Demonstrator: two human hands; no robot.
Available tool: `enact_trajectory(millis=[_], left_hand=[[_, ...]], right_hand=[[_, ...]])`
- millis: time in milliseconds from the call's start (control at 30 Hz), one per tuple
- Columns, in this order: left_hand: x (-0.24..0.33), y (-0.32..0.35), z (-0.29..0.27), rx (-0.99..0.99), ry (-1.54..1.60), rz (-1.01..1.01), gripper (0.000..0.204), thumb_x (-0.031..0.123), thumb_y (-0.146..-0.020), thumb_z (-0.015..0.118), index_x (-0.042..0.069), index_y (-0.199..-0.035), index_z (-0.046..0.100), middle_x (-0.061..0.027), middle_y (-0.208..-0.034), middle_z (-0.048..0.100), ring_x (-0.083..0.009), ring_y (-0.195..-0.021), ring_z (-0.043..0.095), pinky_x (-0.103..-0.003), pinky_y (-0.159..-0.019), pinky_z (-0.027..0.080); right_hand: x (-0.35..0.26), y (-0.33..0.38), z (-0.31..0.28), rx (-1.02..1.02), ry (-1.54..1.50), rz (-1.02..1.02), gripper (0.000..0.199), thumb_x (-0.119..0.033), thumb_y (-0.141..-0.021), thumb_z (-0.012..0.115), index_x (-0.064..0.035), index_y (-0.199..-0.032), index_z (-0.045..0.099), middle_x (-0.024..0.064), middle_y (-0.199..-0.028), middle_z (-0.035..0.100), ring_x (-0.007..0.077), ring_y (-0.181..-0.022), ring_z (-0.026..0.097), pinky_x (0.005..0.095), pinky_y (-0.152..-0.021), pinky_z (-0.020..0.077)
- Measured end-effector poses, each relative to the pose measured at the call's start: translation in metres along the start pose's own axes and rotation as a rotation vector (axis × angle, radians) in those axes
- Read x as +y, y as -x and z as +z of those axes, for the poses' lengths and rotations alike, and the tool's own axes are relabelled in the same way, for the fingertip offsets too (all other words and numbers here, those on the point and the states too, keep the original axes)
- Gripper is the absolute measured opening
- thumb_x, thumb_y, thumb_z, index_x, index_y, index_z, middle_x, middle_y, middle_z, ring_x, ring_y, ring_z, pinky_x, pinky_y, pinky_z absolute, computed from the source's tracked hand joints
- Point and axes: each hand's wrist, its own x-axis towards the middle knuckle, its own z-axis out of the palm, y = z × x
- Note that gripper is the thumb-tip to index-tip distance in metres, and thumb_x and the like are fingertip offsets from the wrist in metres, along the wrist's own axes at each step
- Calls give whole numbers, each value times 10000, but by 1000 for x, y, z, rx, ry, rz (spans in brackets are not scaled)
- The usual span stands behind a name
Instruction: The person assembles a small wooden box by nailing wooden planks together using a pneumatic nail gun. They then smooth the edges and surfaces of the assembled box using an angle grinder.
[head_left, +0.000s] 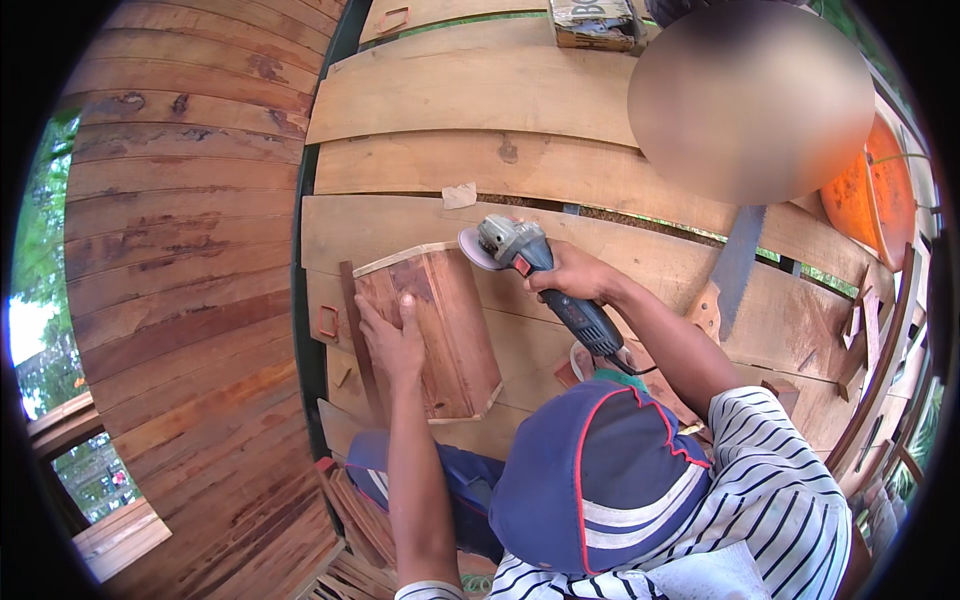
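My left hand [398,340] lies on a reddish wooden panel piece [450,340] with pale strips along its ends, fingers stretched out and thumb apart. Wrapped round the body of an angle grinder [560,285] is my right hand [580,272]. The grinder's pale round disc [482,250] is at the far right corner of the wooden piece; I cannot tell whether they touch. A narrow dark wood strip [362,340] runs along the left side of the piece. The grinder's cord trails back toward my right forearm.
A handsaw [740,265] lies right of the grinder on the plank tabletop [470,90]. An orange container [880,190] stands at far right, beside a blurred patch. A small box [593,25] sits at the back. A blue cap [600,480] covers the lower middle. Gaps separate some planks.
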Motion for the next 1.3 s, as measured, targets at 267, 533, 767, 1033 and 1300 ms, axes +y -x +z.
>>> enact_trajectory(millis=[267, 533, 767, 1033, 1300], left_hand=[[-1, 4, 12, 111, -99, -7, 778, 601, -1042, 428, 77, -1604, 302, -291, -1422, 500, -489, -1276, 531, -613, -1000, 451], [12, 7, 7, 73, -100, -57, 741, 560, -1051, 437, 60, -1585, 328, -285, -1394, 529, -485, -1248, 552, -599, -990, 456], [16, 9, 7, 109, -119, -27, 741, 528, -1042, 477, 32, -1574, 334, -282, -1287, 557, -478, -1146, 590, -572, -945, 470], [9, 9, 2, 103, -148, 47, 990, 675, -882, 644, 160, -1636, 262, -284, -1611, 275, -526, -1421, 377, -658, -1073, 387], [52, 2, -18, -282, -136, -177, 1375, 645, -615, 886, 352, -1673, 58, -274, -1707, -97, -589, -1528, 112, -776, -1151, 200]], right_hand=[[-30, -18, 15, -93, 39, -82, 555, -275, -766, 786, 5, -1202, 587, 111, -911, 680, 217, -845, 663, 361, -753, 529], [-38, -9, 36, 213, 473, -197, 712, -294, -745, 778, 106, -1257, 487, 293, -1000, 675, 430, -937, 680, 450, -869, 527], [-26, -19, 45, 306, 427, -305, 771, -296, -751, 742, 132, -1315, 436, 345, -966, 669, 479, -921, 692, 490, -839, 541], [-32, -22, 52, 283, 173, -281, 759, -302, -752, 767, 50, -1359, 478, 238, -1057, 693, 347, -976, 695, 410, -878, 537], [-48, 51, 18, 427, 113, -245, 666, -273, -785, 788, 43, -1306, 520, 150, -1081, 657, 242, -975, 644, 369, -897, 521]])
